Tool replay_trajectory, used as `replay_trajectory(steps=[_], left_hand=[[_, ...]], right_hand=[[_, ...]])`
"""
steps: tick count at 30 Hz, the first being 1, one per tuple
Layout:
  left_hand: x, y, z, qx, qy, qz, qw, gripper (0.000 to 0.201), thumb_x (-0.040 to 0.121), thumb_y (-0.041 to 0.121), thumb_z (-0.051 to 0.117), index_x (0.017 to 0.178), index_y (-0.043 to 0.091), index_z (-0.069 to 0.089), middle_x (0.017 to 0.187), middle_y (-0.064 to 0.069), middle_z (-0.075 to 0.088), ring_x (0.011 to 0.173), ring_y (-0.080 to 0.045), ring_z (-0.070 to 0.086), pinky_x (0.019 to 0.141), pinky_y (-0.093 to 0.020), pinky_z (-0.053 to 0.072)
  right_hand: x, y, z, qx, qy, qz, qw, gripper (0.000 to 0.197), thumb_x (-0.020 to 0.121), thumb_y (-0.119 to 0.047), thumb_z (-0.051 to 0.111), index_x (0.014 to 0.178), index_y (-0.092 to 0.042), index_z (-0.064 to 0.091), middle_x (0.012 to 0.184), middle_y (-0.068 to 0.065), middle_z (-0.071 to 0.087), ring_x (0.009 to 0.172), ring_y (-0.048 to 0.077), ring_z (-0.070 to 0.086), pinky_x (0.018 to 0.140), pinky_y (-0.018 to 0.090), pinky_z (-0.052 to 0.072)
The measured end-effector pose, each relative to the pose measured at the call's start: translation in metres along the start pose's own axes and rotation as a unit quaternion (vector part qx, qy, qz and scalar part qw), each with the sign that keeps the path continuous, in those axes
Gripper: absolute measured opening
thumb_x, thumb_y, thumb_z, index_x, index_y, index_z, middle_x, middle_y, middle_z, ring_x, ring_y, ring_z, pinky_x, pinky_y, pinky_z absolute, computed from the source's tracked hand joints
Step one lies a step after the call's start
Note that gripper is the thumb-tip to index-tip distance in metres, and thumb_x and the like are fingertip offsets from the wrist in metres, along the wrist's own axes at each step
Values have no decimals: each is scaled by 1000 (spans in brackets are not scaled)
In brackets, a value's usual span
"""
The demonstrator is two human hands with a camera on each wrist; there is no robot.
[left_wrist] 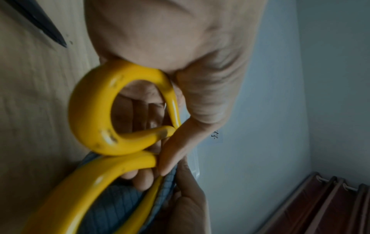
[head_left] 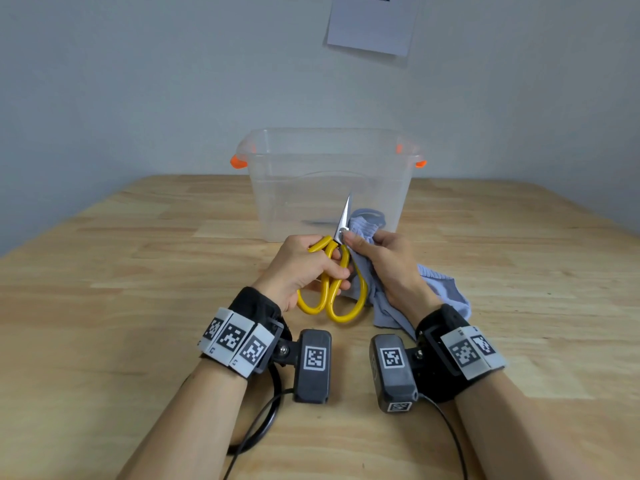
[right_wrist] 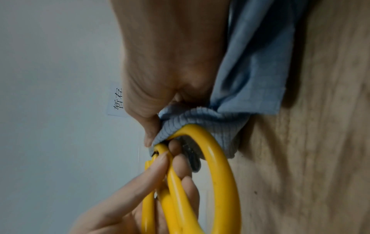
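Observation:
Yellow-handled scissors (head_left: 330, 289) with closed steel blades (head_left: 343, 216) point away from me above the wooden table (head_left: 138, 271). My left hand (head_left: 304, 265) grips the yellow handles (left_wrist: 96, 120), fingers and thumb curled round them. My right hand (head_left: 384, 261) holds a light blue cloth (head_left: 440, 289) and pinches it against the scissors near the pivot. The cloth (right_wrist: 252, 66) hangs down to the table on the right. In the right wrist view the ribbed cloth wraps over the top of a yellow handle (right_wrist: 218, 166).
A clear plastic bin (head_left: 329, 181) with orange latches stands just behind the hands, with a dark object lying inside. A paper sheet (head_left: 372, 22) hangs on the wall. Cables run from the wrist cameras across the near table.

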State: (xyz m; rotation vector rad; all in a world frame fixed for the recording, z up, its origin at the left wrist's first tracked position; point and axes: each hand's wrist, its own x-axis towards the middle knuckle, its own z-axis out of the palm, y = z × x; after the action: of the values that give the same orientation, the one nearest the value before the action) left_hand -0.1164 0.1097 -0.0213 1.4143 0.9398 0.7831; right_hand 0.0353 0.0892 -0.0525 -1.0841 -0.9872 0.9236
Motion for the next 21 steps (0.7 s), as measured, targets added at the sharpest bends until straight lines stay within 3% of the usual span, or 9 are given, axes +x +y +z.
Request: replay_trajectory(steps=[2, 5, 9, 13, 16, 18, 21], left_hand=[[0, 0, 0, 1, -10, -5, 1000, 26, 74, -14, 73, 88, 3, 59, 75, -20, 68, 62, -31, 71, 58, -35, 60], [0, 0, 0, -2, -13, 0, 1000, 25, 74, -9, 76, 86, 5, 59, 77, -19, 71, 64, -31, 71, 59, -35, 60], [-1, 2, 1, -39, 19, 23, 999, 21, 76, 7, 82, 88, 2, 66, 81, -20, 73, 61, -29, 70, 58, -35, 60], [0, 1, 1, -49, 62, 34, 996, 36, 72, 20, 87, 94, -1, 68, 81, -18, 74, 59, -28, 70, 52, -30, 57], [2, 0, 1, -63, 83, 32, 994, 32, 72, 22, 87, 90, 2, 70, 77, -17, 73, 57, -28, 69, 52, -31, 57], [4, -2, 1, -80, 110, 39, 990, 26, 73, 21, 86, 84, 5, 69, 74, -17, 72, 56, -28, 69, 52, -32, 57], [6, -4, -1, -84, 143, 67, 984, 24, 76, 17, 84, 84, 2, 68, 73, -19, 71, 58, -28, 70, 51, -30, 56]], right_hand=[[0, 0, 0, -1, 21, -16, 1000, 16, 89, -11, 71, 74, -6, 69, 68, 9, 72, 58, 17, 68, 54, 26, 55], [4, 2, -3, 14, 51, -18, 998, 21, 91, -19, 69, 86, 2, 70, 81, 21, 72, 70, 27, 70, 66, 35, 59], [5, 2, -3, 17, 66, 20, 997, 30, 90, -25, 71, 72, -4, 62, 82, 30, 63, 76, 37, 61, 77, 51, 52], [3, 2, -5, 16, 32, 39, 999, 34, 90, -25, 71, 63, -7, 63, 72, 25, 65, 68, 33, 63, 75, 49, 55], [3, 1, -7, 40, -7, 66, 997, 37, 88, -29, 72, 87, 7, 68, 92, 37, 66, 82, 41, 65, 85, 57, 54], [1, -1, -6, 50, -29, 87, 995, 37, 86, -31, 70, 89, 6, 70, 98, 34, 68, 90, 42, 66, 91, 55, 54], [0, 0, -6, 60, -61, 109, 990, 57, 84, -31, 67, 110, 19, 61, 115, 40, 61, 104, 48, 61, 102, 58, 46]])
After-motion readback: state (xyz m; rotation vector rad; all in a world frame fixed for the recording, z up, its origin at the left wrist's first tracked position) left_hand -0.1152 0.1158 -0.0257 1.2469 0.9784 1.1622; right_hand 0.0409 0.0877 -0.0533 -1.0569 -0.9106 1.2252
